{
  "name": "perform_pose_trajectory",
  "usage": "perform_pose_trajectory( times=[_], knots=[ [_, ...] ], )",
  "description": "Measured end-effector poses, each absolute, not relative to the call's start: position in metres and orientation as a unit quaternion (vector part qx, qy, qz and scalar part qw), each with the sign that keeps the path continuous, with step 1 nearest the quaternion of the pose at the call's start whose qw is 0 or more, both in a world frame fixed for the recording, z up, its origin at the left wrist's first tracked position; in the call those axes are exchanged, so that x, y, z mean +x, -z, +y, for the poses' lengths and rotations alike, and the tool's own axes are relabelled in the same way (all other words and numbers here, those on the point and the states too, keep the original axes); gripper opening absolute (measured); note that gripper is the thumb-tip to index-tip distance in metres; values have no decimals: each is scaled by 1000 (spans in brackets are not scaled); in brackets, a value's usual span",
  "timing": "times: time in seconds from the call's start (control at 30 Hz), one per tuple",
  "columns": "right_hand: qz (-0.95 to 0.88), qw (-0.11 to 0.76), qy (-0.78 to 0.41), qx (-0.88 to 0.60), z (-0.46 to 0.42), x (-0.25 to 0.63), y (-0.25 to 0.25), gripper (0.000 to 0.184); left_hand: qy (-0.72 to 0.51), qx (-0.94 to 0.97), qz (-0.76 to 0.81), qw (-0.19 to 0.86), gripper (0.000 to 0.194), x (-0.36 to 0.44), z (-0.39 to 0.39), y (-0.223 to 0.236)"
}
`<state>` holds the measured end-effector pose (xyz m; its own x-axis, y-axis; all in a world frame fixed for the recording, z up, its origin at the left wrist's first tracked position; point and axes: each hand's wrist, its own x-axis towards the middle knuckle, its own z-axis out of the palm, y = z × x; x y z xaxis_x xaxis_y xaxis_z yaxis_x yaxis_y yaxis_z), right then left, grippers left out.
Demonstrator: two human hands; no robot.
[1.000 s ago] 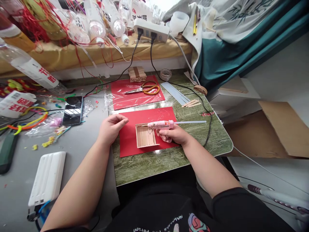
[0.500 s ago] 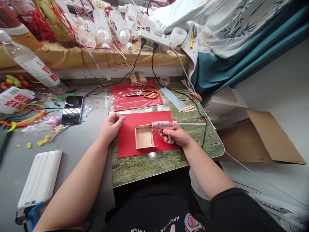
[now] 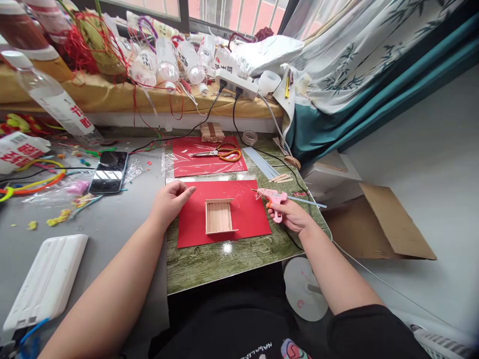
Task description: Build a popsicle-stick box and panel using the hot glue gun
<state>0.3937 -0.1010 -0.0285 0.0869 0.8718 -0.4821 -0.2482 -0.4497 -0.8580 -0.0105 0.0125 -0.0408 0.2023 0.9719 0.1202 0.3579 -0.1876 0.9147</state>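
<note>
Open-sided wooden-stick tray (image 3: 219, 218) lies on the flat red paper sheet (image 3: 247, 219) on the green wood-patterned desk (image 3: 209, 271). The right hand (image 3: 288, 215)'s grip holds a pink glue gun (image 3: 275, 198); the left hand (image 3: 171, 200)'s grip, thumb near curled fingers, holds nothing visible.

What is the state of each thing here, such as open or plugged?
Glue gun, in the right hand, glue stick inserted
Scissors, blades closed or nearly so
Wooden piece, walls on two opposite sides
Phone, screen dark
Power strip, two plugs inserted
Cardboard box, open
Craft stick bundle, banded
Clear bottle at left, capped
</note>
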Motion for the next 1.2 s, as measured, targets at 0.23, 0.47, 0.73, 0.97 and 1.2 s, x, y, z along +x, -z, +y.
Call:
perform_pose_trajectory(
  times=[0.23,0.47,0.73,0.97,1.2],
  knots=[
    [-307,450,-600,-586,-107,395,39,35,-391,664,497,400,31,-12,20,55],
    [-374,431,-551,-609,-106,389,55,35,-388,670,487,405,38,-10,26,62],
    [-460,382,-458,-658,-122,385,39,39,-373,715,429,407,64,-12,9,46],
    [-559,327,-239,-723,-137,379,38,41,-185,840,397,320,136,-23,-43,55],
    [-591,338,-117,-723,-138,362,54,32,-135,856,439,237,139,2,-51,49]
  ],
)
